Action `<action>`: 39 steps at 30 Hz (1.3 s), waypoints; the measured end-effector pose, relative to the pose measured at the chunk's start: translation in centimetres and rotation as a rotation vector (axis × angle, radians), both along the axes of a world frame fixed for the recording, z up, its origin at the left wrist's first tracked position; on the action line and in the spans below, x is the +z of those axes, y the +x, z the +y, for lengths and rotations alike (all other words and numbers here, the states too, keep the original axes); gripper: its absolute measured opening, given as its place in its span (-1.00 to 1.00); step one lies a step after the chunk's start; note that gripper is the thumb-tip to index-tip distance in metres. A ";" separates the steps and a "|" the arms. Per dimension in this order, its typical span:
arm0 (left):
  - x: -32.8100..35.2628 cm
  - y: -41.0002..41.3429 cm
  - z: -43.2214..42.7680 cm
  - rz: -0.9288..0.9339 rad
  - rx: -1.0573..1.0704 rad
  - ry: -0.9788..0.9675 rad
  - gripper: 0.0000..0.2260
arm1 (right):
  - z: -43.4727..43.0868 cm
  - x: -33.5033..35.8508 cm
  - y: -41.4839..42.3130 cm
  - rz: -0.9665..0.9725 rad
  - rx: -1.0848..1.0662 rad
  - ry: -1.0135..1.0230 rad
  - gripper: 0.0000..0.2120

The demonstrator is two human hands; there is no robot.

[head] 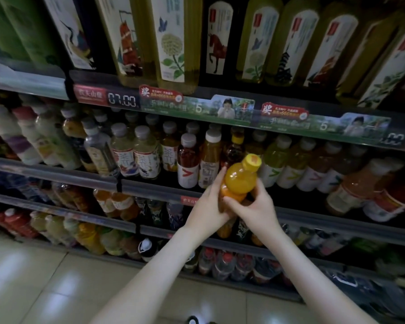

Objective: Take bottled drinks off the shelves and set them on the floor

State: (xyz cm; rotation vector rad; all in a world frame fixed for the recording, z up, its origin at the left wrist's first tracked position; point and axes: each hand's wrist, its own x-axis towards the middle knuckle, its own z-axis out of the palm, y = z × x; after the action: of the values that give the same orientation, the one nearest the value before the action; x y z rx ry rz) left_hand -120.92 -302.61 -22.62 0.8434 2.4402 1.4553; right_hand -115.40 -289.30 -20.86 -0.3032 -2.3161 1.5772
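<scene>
lower half of my orange bottle (241, 181) buried under my left hand (206, 206) and right hand (255, 206), tall bottles (173, 38) chopped by top edge, far-left bottles (14, 136) blurred

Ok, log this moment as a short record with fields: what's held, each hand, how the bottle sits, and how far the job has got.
held: orange bottle with yellow cap
left hand: holds the bottle's left side, one finger lying up along it
right hand: grips the lower part from the right, thumb across the front
pose: tilted, cap up and to the right, in front of the shelves
floor: pale tiles, below the hands
progress: bottle in hand, not yet set on the floor
</scene>
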 end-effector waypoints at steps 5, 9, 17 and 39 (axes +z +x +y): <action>-1.8 0.4 -4.1 -0.114 0.170 -0.048 -0.27 | 0.2 -1.4 -2.4 -0.160 0.195 -0.086 -0.45; -3.4 0.5 -7.4 -0.202 0.268 -0.030 -0.27 | 1.2 -2.3 -6.0 -0.119 -0.204 -0.029 -0.34; -3.2 1.3 -10.2 -0.195 0.354 -0.004 -0.29 | 0.3 -3.4 -11.0 -0.073 -0.303 0.114 -0.50; 0.5 27.8 21.9 -0.248 -0.228 -0.009 -0.35 | 24.0 0.6 37.5 -0.127 -0.531 -0.032 -0.70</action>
State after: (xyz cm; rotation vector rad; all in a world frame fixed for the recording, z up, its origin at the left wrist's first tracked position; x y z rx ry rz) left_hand -93.11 -280.66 -22.10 0.8510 2.0949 1.3740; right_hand -77.85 -265.32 -20.27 -0.9592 -2.0571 1.3521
